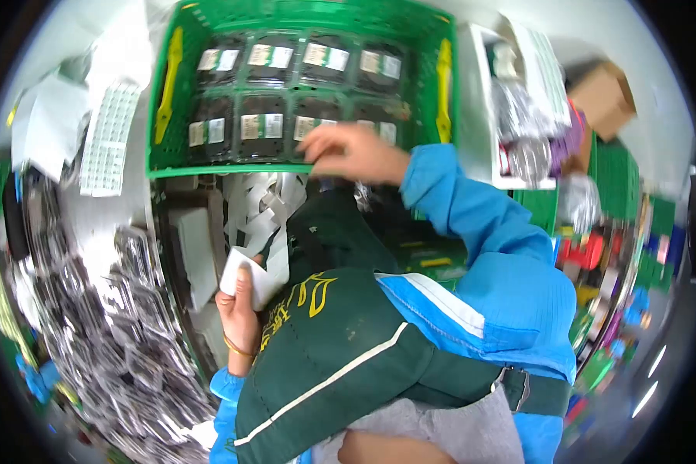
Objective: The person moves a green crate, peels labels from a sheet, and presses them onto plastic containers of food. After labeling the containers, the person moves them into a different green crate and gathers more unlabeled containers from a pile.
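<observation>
1. Nearest of all, the left hand sits low beside the green apron, fingers curled around a white roll of label backing; a thin orange band circles its wrist.
2. Just above that hand, loose white paper strips trail upward from the roll in a tangle, hanging below the crate's front edge.
3. Left of the left hand, a heap of clear plastic packs fills the space, overlapping one another down to the lower edge of the view.
4. Farther up and to the right, the right hand, in a blue sleeve, reaches across to the green crate. Its fingers are extended and close together, resting on the labelled top of a dark tray in the near row; whether it pinches a sticker cannot be told.
5. Beyond the right hand, more dark trays with white-and-green labels lie in two rows inside the crate, the far row untouched.
6. Well left of that hand, a sheet of small printed labels hangs beside the crate wall.
7. Right of the right hand, a white bin holds silvery packets, and a cardboard box sits beyond it.
</observation>
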